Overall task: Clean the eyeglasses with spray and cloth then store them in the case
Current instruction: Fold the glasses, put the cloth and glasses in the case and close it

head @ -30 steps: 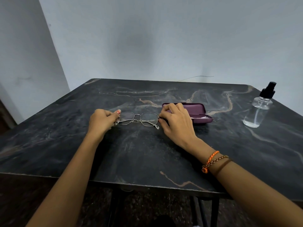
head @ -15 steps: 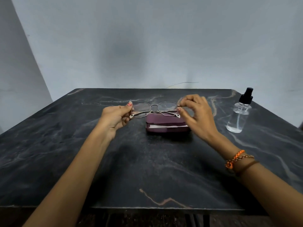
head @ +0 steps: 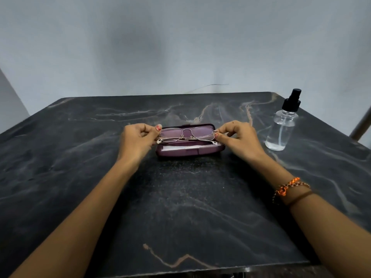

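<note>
Both ends of folded eyeglasses (head: 187, 134) pinched, left hand (head: 138, 138) and right hand (head: 239, 137), just above open case (head: 188, 151) on desk (head: 180, 197); risk: uneven lowering, lens scraping the rim or frame snagging and twisting.

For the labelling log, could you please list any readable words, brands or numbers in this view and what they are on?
None can be read: the spray bottle is clear and unlabelled, the purple case shows no legible marking, and the eyeglasses show no readable text.
</note>
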The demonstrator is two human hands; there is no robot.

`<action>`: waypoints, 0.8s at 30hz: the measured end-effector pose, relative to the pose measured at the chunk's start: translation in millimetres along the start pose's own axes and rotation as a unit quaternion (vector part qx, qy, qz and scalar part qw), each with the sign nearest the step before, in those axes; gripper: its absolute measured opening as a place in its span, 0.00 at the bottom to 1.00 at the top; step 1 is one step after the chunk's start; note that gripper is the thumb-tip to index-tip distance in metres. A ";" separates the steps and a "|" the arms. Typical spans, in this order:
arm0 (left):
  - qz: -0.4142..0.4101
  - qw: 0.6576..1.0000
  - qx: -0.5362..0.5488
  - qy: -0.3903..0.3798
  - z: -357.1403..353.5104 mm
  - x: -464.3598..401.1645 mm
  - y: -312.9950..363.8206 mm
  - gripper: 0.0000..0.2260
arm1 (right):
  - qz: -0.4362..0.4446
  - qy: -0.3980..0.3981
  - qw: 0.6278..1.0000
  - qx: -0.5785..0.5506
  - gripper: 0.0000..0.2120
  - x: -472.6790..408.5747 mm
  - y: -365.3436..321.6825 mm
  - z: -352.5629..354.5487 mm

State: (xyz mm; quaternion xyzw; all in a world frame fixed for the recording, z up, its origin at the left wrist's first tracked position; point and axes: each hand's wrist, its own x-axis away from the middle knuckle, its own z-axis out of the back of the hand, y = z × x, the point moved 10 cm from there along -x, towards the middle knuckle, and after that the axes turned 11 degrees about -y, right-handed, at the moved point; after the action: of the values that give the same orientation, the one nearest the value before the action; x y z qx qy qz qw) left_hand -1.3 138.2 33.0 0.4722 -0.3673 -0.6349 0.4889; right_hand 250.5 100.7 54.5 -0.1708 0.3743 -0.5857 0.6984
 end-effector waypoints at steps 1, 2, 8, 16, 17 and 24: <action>0.002 1.000 -0.009 -0.004 -1.0 -0.2 -2.4 0.10 | -0.004 -0.001 1.000 0.003 0.04 -0.6 2.1 -0.4; 0.003 1.000 -0.015 -0.004 -1.4 0.1 -4.5 0.10 | -0.009 0.000 1.000 0.002 0.04 -0.6 4.2 -0.1; -0.007 0.998 -0.057 -0.017 -7.6 4.6 -4.6 0.11 | -0.036 -0.022 0.999 -0.022 0.04 2.3 12.9 -3.5; -0.014 0.995 -0.096 -0.032 -11.1 7.9 2.2 0.08 | -0.084 -0.065 0.991 -0.076 0.02 6.6 21.2 -6.3; -0.015 0.995 -0.097 -0.033 -11.1 7.8 2.8 0.08 | -0.086 -0.071 0.990 -0.082 0.03 6.9 21.6 -6.9; -0.008 0.993 -0.109 -0.041 -11.3 6.7 2.4 0.06 | -0.082 -0.091 0.985 -0.123 0.03 10.4 21.9 -8.7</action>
State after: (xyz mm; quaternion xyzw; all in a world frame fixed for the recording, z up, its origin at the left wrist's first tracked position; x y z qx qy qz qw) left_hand 9.6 131.0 30.3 0.3926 -0.3115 -0.6940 0.5169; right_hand 259.7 98.2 30.5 -0.3385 0.3632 -0.5721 0.6528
